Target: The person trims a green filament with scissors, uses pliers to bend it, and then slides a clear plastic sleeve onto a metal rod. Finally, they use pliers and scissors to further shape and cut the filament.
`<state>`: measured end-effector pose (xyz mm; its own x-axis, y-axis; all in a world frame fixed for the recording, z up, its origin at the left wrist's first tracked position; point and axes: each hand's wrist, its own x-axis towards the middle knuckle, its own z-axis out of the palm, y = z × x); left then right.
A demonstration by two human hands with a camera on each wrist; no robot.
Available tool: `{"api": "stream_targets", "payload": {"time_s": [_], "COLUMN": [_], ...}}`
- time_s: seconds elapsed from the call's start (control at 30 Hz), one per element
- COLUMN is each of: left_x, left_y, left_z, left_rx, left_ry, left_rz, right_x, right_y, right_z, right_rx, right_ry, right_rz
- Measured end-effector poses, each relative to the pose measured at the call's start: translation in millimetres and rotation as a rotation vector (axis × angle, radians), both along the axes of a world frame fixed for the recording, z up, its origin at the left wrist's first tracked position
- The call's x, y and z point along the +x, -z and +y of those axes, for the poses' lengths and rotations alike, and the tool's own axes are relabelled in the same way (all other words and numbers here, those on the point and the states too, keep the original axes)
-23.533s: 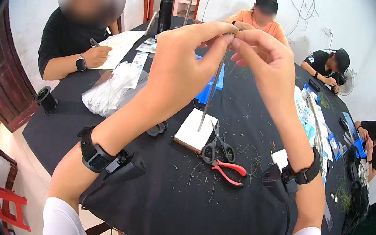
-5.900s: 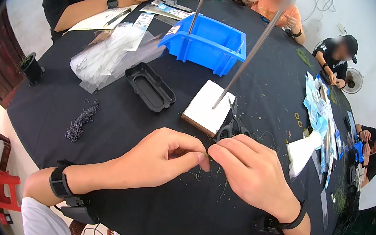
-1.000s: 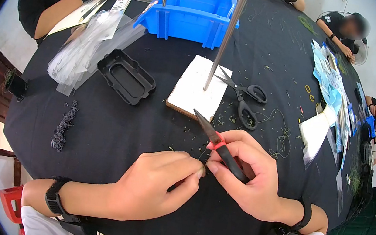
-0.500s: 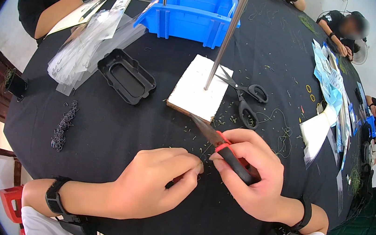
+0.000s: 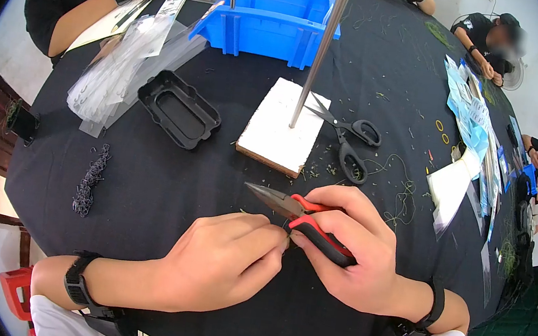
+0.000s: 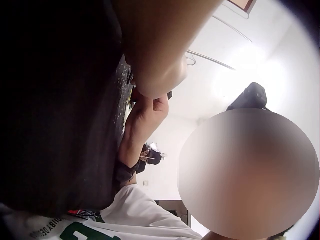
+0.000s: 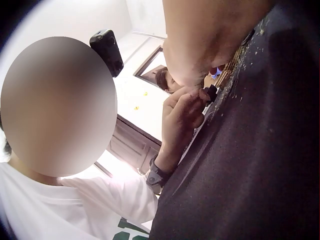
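Note:
In the head view my right hand (image 5: 355, 259) holds needle-nose pliers (image 5: 277, 200) with red and black handles. Their metal nose points left, over the knuckles of my left hand (image 5: 224, 263). The left thumb and forefinger pinch a thin greenish thread (image 5: 288, 227), mostly hidden by the fingertips; what else they hold I cannot tell. The right thumb tip lies right beside them. Beyond the hands is a white-topped block (image 5: 280, 129) with a metal rod (image 5: 320, 53) standing in it. Both wrist views show the hands close together, the pinched spot hidden.
Black scissors (image 5: 351, 152) lie right of the block, near tangled thread (image 5: 403, 198). A black tray (image 5: 179, 110), a blue bin (image 5: 265, 36), a pile of small dark hooks (image 5: 91, 180) and plastic packets (image 5: 119, 72) are around. Other people sit round the table (image 5: 166, 182).
The pliers have swung in the right hand from pointing up-left to lying flatter, nose leftward. Since half a second ago, the right thumb has come to the left fingertips; the left hand has barely moved.

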<state>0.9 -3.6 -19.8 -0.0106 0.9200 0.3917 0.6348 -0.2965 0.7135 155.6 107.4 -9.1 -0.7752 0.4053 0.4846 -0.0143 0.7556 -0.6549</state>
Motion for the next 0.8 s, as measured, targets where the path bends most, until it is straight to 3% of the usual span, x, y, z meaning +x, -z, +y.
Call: {"api": "stream_targets", "payload": {"time_s": [0.33,0.43,0.8], "left_x": [0.5,-3.3,-14.8], "left_y": [5.3,-4.6,-14.0], "left_z": [2.3,1.7,0.5], "left_rx": [0.092,-0.038,-0.119], "left_ry": [-0.012,-0.066,-0.206], "left_rz": [-0.010,-0.122,-0.249], "right_x": [-0.5,3.3,4.3], "right_y": [-2.5,-6.4,-7.9], "right_z": [-2.8,-3.3,2.0], "right_rx": [-0.117,-0.153,0.150], "right_ry": [-0.022,0.006,0.112], "right_rz": [-0.028,-0.029,-0.118]}}
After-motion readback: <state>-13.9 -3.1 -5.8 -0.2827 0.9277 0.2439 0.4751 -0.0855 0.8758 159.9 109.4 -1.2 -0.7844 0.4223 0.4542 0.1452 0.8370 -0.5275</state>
